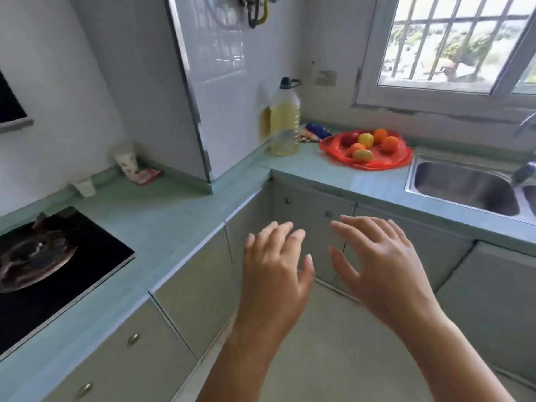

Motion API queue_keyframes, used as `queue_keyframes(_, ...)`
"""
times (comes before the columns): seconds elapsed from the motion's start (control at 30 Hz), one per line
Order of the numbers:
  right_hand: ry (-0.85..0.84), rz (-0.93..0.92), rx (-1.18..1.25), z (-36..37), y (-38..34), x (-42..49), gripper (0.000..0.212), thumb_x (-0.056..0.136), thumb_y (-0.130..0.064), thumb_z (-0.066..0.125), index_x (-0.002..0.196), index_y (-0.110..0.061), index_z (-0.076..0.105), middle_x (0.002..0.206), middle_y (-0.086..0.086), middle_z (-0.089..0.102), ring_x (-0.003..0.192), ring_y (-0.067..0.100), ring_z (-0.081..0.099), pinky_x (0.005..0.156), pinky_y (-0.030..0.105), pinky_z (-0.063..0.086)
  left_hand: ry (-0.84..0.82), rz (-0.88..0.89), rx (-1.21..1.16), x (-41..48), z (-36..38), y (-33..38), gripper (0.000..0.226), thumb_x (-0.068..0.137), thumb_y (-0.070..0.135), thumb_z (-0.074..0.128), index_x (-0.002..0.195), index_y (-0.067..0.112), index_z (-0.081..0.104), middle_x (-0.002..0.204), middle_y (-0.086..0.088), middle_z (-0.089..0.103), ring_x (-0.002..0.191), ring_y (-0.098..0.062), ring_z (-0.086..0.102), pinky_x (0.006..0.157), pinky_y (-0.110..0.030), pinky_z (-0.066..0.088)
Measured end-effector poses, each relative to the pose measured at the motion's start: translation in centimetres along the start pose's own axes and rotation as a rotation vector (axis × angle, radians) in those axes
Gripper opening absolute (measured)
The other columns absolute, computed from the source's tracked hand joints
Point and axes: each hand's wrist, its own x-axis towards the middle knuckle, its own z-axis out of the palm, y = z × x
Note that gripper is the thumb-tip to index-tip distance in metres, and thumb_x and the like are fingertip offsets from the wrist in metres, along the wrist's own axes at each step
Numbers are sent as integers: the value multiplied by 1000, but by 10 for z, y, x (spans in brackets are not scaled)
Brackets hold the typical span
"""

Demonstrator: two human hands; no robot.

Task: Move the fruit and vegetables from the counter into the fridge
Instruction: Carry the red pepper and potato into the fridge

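Several fruits lie on a red plastic bag (385, 165) on the green counter (333, 175) left of the sink: oranges (390, 144), a yellow fruit (365, 139) and a yellow-red one (362, 154). Both of my hands are stretched out in front of the corner cabinets, well short of the fruit. My left hand (275, 265) is empty, its fingers spread and relaxed. My right hand (377, 262) is likewise empty with fingers spread. No fridge can be identified with certainty; a tall white glossy unit (208, 82) stands in the corner.
A large bottle of yellow oil (285, 120) stands beside the fruit, with blue and orange items (316, 131) behind it. A steel sink (464, 187) is at right under a barred window. A black stove (43, 265) sits at left, and cups (127, 165) near the wall.
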Motion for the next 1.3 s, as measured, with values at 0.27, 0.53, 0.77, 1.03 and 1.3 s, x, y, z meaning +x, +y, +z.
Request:
queue_keyframes(0.27,21,146,-85,35,85,31,37,81,-34,46,102,-12,67,103,6,68,94,29,63,87,45,47,-79,99,-158,62,94,8,39,81,30,45,109,9,63,112,-9,64,109,-30,57,91,-55,44)
queue_keyframes(0.53,41,206,-115,68,188,106,40,80,-36,44,102,-12,67,103,8,69,94,30,63,85,45,47,-153,145,-219,164,196,30,40,81,31,45,111,10,62,114,-7,63,111,-27,55,93,-55,43)
queue_keyframes(0.77,56,227,-119,103,266,164,42,80,-35,45,103,-9,68,101,10,69,92,31,63,83,44,48,-178,115,-263,228,264,31,40,82,32,45,112,11,61,115,-7,63,111,-26,55,93,-54,43)
queue_keyframes(1.03,-5,277,-152,174,323,225,44,81,-36,43,103,-8,68,100,10,69,91,32,64,83,47,50,-263,104,-317,296,347,-15,41,82,33,44,114,13,60,117,-5,62,112,-23,54,97,-48,41)
queue_keyframes(1.3,-4,301,-194,246,360,332,40,81,-34,46,104,-8,66,98,9,68,88,33,63,80,44,49,-306,140,-372,408,427,-86,43,83,32,42,115,10,59,116,-6,62,112,-22,52,95,-40,40)
